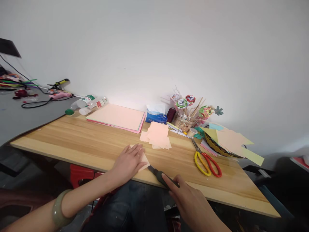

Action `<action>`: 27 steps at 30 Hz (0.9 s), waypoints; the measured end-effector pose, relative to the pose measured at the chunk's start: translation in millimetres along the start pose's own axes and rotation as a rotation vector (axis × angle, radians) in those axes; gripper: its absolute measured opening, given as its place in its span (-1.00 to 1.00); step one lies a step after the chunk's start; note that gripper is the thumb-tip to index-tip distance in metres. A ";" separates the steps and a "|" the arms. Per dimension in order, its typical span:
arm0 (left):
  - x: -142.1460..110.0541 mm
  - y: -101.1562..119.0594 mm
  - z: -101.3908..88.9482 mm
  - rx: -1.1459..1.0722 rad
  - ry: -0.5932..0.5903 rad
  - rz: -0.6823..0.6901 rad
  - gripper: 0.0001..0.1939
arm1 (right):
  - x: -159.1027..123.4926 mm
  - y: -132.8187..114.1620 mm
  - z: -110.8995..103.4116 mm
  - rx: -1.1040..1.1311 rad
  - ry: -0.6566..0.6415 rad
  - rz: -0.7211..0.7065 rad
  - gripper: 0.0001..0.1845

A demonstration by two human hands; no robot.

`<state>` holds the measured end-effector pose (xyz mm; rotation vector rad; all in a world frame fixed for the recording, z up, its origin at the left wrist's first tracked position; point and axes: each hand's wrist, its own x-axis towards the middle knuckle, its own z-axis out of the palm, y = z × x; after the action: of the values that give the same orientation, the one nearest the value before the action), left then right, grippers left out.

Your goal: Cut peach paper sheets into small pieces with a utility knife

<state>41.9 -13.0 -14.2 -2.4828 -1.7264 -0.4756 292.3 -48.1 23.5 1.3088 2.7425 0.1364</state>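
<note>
My left hand (129, 161) lies flat with its fingers stretched over a small pale pink square of paper (144, 161), pressing it to the wooden table. Most of that sheet is hidden under the hand. My right hand (184, 196) is wrapped round the dark handle of what looks like a screwdriver (161, 177). Its dark tip touches or lies very close to the right corner of the paper. Just beyond the left hand, several more pale pink paper squares (158, 135) are piled loosely.
Red-and-yellow-handled scissors (205, 161) lie to the right. Along the wall are a stack of coloured paper (116, 116), a tissue pack (156, 115), plastic bottles (83, 102) and paper flowers (182, 103). A basket topped with paper (229, 140) stands at the right edge.
</note>
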 end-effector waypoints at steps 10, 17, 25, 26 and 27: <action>0.5 -4.5 3.2 -0.017 -0.093 -0.029 -0.28 | 5.3 -3.6 -3.1 -0.011 -0.069 0.000 -0.44; 0.6 -4.8 6.4 -0.046 -0.078 -0.024 -0.28 | 2.8 -1.9 0.3 0.027 -0.004 -0.004 -0.44; 0.7 -5.1 3.9 -0.032 -0.116 -0.028 -0.25 | 4.5 -3.8 -6.3 0.042 -0.102 0.019 -0.45; 0.6 -5.0 3.7 -0.027 -0.124 -0.028 -0.24 | 5.8 -3.9 -6.9 0.047 -0.107 0.020 -0.45; 0.5 -5.0 3.6 -0.024 -0.129 -0.027 -0.24 | 6.9 -3.8 -7.2 0.050 -0.107 0.020 -0.45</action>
<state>38.2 -9.9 -18.0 -2.5619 -1.8122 -0.3475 284.1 -45.4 29.8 1.3161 2.6605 0.0000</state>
